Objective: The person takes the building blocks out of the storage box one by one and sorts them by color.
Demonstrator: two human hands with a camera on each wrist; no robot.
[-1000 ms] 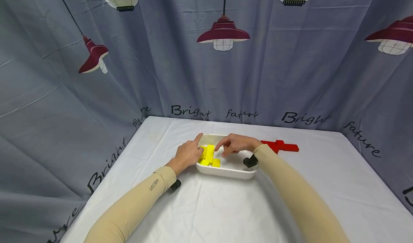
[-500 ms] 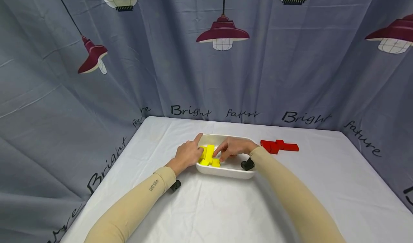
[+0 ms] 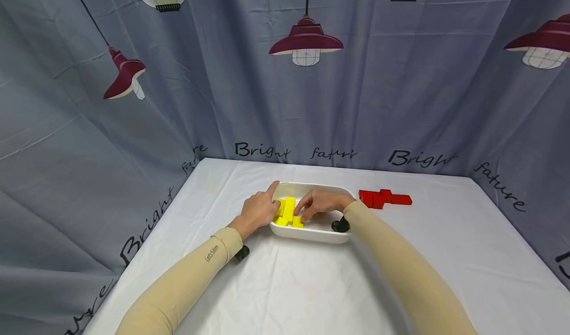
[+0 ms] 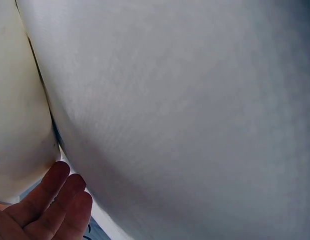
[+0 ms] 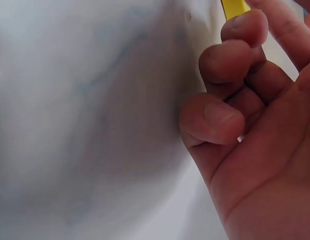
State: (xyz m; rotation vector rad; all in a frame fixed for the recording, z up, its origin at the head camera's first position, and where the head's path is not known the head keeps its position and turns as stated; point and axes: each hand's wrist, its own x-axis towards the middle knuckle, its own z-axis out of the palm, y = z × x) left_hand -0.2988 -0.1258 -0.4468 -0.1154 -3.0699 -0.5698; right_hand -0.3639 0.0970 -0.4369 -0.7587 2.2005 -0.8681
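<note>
A white tray point(image 3: 307, 234) stands on the white table. Several yellow blocks lie in its left part: a long block point(image 3: 289, 208) points away from me, and a small block point(image 3: 298, 222) sits at its near right end. At the tray's left end my left hand point(image 3: 258, 211) holds the wall, thumb inside and index finger along the rim. The left wrist view shows its other fingers point(image 4: 69, 205) against the outside. My right hand point(image 3: 322, 201) reaches into the tray, thumb and index finger at the small block, seemingly pinching it. Its other fingers point(image 5: 220, 120) are curled in the right wrist view.
Several red blocks point(image 3: 384, 198) lie together on the table point(image 3: 285, 285) just right of the tray. A grey-blue curtain point(image 3: 249, 92) with printed lamps hangs behind and along the sides. Black wrist cameras hang beneath both wrists, the right one point(image 3: 341, 224) over the tray's right part.
My right hand has moved left and nearer to me inside the tray, its thumb and index finger coming to the small yellow block. The left hand stays at the tray's left end.
</note>
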